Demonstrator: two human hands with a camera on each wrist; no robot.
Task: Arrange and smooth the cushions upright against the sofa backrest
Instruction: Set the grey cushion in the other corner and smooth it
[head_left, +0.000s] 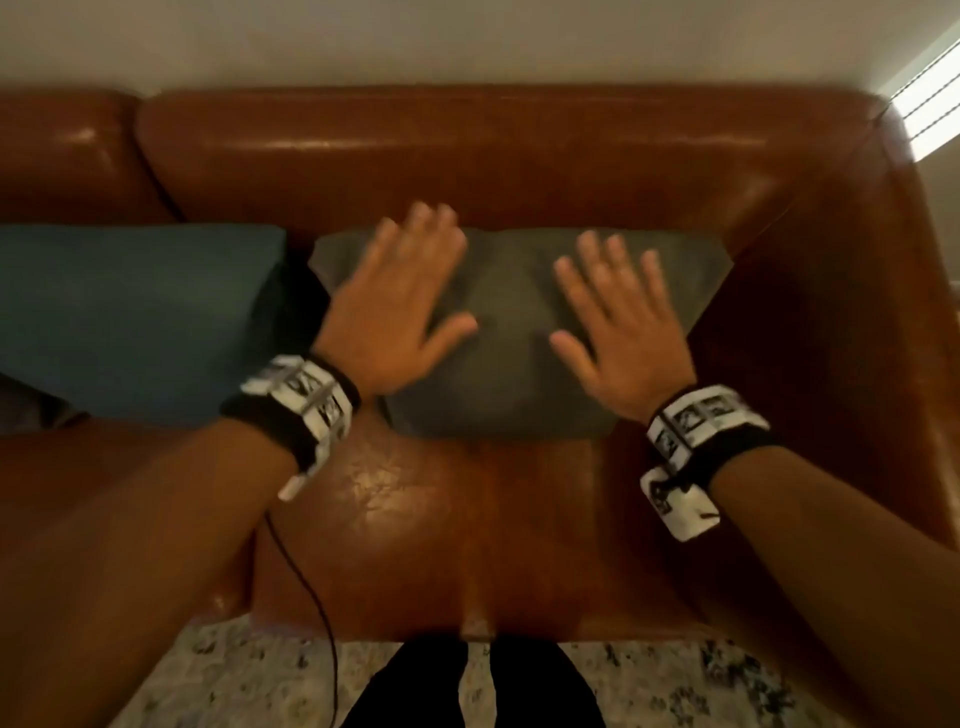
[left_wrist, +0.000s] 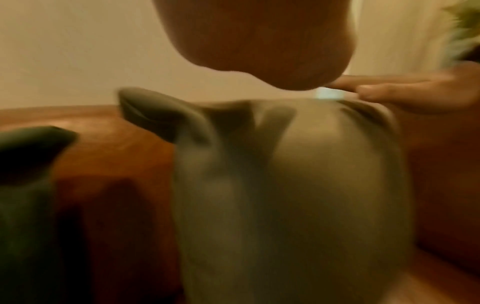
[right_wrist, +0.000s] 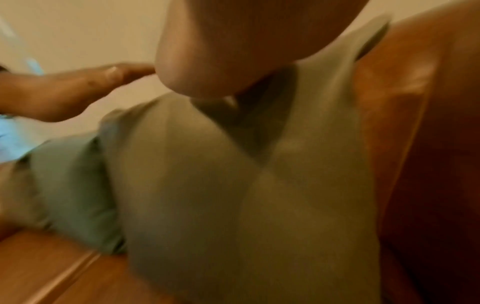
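1. Head view is showing the brown leather sofa (head_left: 519, 519), its backrest (head_left: 441, 156) running along the wall and its right armrest (head_left: 857, 312) closing off the corner.
2. The teal cushion (head_left: 130, 312) is leaning upright against the backrest at the left, just beside the next cushion, with a dark gap between the two.
3. The grey-green cushion (head_left: 509, 364) is standing upright in the sofa's right corner, its top edge meeting the backrest and its right corner reaching toward the armrest; in the left wrist view (left_wrist: 298, 195) its upper left corner is sticking up in a point.
4. A pale speckled rug (head_left: 234, 686) is lying on the floor in front of the sofa, with the person's dark trouser legs (head_left: 467, 691) showing above it.
5. The left hand (head_left: 400, 301) is lying flat, fingers straight and spread, over the left half of the grey-green cushion; it is blurred, so whether the palm is pressing or just above the fabric cannot be told.
6. The right hand (head_left: 618, 332) is held the same way, released and gripping nothing, over the cushion's right half.
7. Both wrists are wearing black bands with white marker tags (head_left: 306, 410), and a thin black cable (head_left: 322, 623) is hanging from the left one.
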